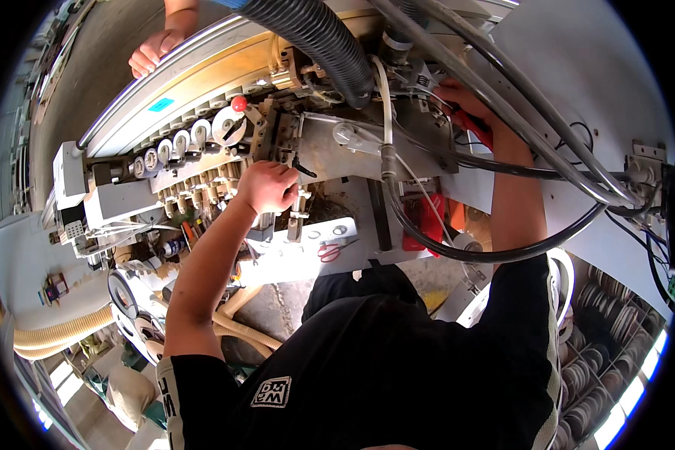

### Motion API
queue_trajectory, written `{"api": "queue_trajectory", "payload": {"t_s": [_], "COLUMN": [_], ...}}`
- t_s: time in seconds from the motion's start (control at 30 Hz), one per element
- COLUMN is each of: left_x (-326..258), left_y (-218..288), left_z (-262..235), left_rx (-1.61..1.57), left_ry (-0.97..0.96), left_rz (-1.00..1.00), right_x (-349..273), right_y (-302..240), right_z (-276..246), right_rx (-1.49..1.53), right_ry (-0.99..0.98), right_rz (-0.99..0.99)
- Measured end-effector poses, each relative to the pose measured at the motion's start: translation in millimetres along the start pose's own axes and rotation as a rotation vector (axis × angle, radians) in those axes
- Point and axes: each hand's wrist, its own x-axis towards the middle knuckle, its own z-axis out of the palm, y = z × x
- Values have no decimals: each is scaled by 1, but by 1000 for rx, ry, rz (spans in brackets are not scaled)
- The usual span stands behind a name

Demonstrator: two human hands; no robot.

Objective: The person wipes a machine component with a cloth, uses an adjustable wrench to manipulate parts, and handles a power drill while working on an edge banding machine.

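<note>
My left hand [268, 187] is closed in a fist on the machine's metal fittings, left of centre. Whatever its fingers grip is hidden. Just beside it a small black lever [304, 169] sticks out. My right hand [463, 103] reaches behind the bent metal tubes at the upper right, fingers wrapped around a red-handled tool [475, 132]; the tool's kind is unclear because the hand and tubes cover much of it. Near the right fingers is a cluster of metal parts [421, 81]. A flat grey metal plate [337, 156] lies between my hands.
Another person's hand [156, 52] rests on the long rail at the upper left. A ribbed black hose [315, 45] and black cable [495, 256] cross the workspace. Red-handled scissors [328, 252] and metal rings lie on a white ledge [292, 253]. A red object [426, 222] stands right.
</note>
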Motion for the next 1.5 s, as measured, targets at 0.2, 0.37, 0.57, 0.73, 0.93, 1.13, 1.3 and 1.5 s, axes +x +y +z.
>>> {"api": "queue_trajectory", "payload": {"t_s": [0.2,0.37,0.57,0.73,0.93,1.13,1.3,1.5], "left_x": [3,0,3,1,2,4,-1,0], "left_y": [0,-1,1,2,3,3,1,-3], "left_z": [1,1,-2,-1,1,-1,0,3], "left_rx": [-3,-5,-28,-5,15,-3,-12,-13], "left_ry": [24,-26,-21,-37,-37,-8,-29,29], "left_rz": [7,9,13,-10,-9,8,-9,13], "right_x": [0,6,14,19,-46,-39,-23,-18], "right_y": [-7,-7,44,6,18,31,14,2], "right_z": [-2,7,104,212,171,107,70,36], "right_rx": [-53,10,396,1154,664,346,232,138], "right_ry": [-79,-37,150,313,354,189,145,81], "right_rz": [-1,-19,41,-116,-33,-55,35,118]}}
